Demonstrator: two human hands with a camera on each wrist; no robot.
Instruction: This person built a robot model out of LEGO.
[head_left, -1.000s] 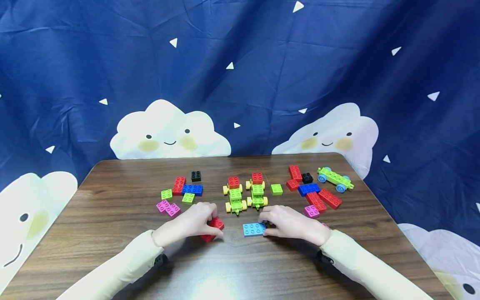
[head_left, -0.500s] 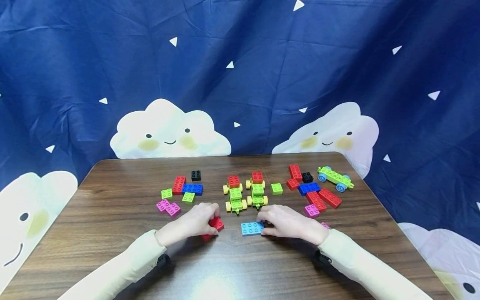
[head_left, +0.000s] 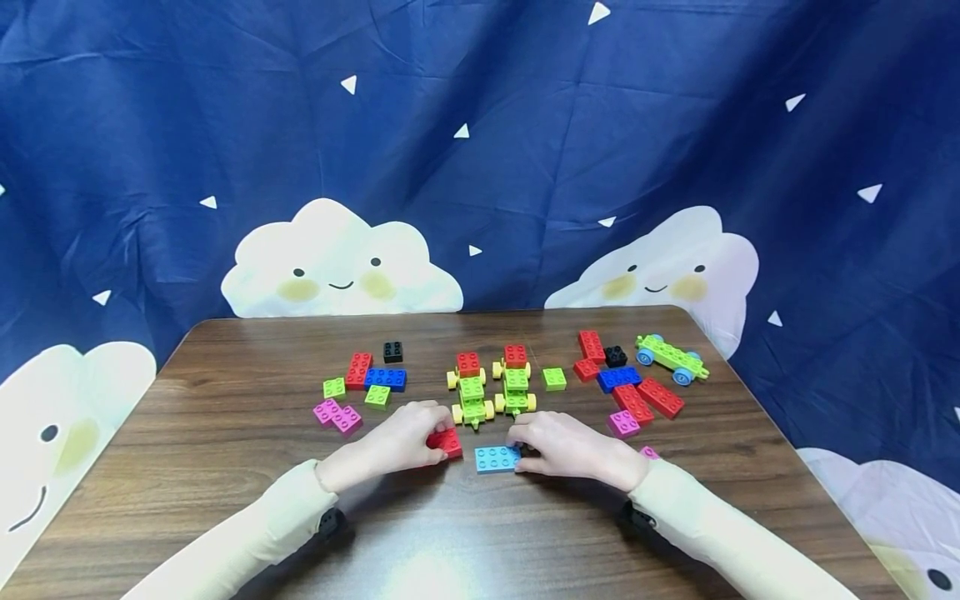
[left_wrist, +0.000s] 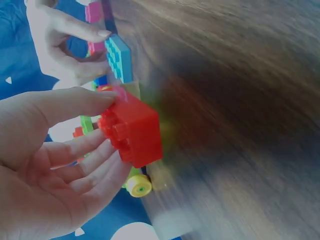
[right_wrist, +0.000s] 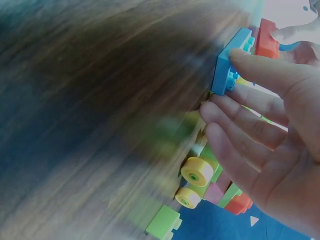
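Note:
In the head view my left hand (head_left: pixel 397 440) holds a red toy building brick (head_left: pixel 450 443) low over the table, between thumb and fingers. The left wrist view shows the thumb on one side of this red brick (left_wrist: pixel 139 127) and fingertips on the other, studs towards the palm. My right hand (head_left: pixel 572 450) grips the right end of a light blue eight-stud brick (head_left: pixel 495 459), studs up. In the right wrist view, thumb and fingertips pinch that light blue brick (right_wrist: pixel 224 67). A short gap separates the two bricks. My left hand hides part of the red one.
Behind the hands stand two lime-green wheeled bases, left (head_left: pixel 472 404) and right (head_left: pixel 516 400), with yellow wheels and red bricks. Loose bricks lie left, including a blue one (head_left: pixel 386 380). More lie right, near a green base with blue wheels (head_left: pixel 671 358). A lime brick (head_left: pixel 554 379) sits between.
The red brick has moved right with my left hand and turned straighter. My right hand has slid the light blue brick a little left, narrowing the gap between the two.

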